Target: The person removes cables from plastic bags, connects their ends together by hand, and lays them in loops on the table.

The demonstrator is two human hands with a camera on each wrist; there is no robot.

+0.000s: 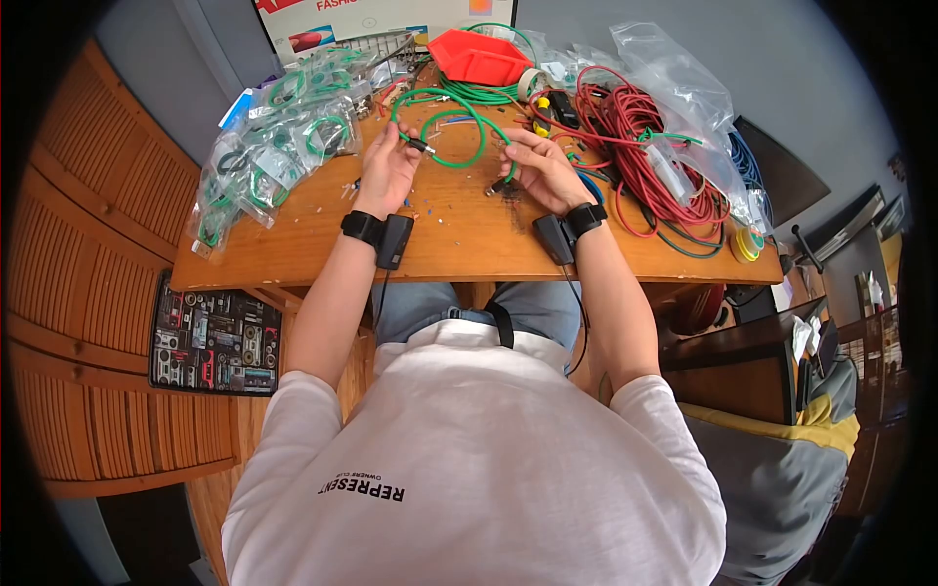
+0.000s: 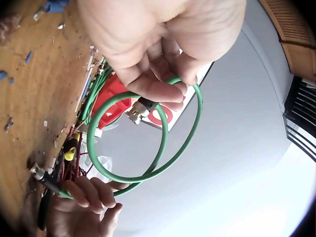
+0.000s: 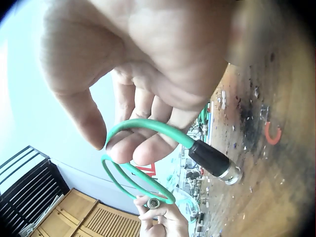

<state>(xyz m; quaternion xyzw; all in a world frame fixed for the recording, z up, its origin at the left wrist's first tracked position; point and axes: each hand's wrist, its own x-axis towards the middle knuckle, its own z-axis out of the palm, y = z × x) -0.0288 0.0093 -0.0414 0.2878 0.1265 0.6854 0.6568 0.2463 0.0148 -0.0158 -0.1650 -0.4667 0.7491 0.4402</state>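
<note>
A green cable [image 2: 91, 143] with a BNC connector at each end hangs in a loose loop between both hands, above the table. My left hand [image 1: 389, 174] pinches it beside one connector [image 2: 138, 111], thumb and fingertips together at its black boot. In my right hand [image 1: 549, 174] the other end lies across curled fingers, with its black-booted connector [image 3: 215, 161] sticking out past them toward the tabletop. The right thumb [image 3: 89, 118] is lifted a little away from the cable in the right wrist view.
Plastic bags of green cables [image 1: 283, 161] pile up at the left of the wooden table [image 1: 440, 249]. A red bin [image 1: 479, 59] sits at the back on coiled green cable. To the right lie red cable coils [image 1: 674, 186] and a yellow-lidded tub [image 1: 747, 244]. Small scraps dot the tabletop.
</note>
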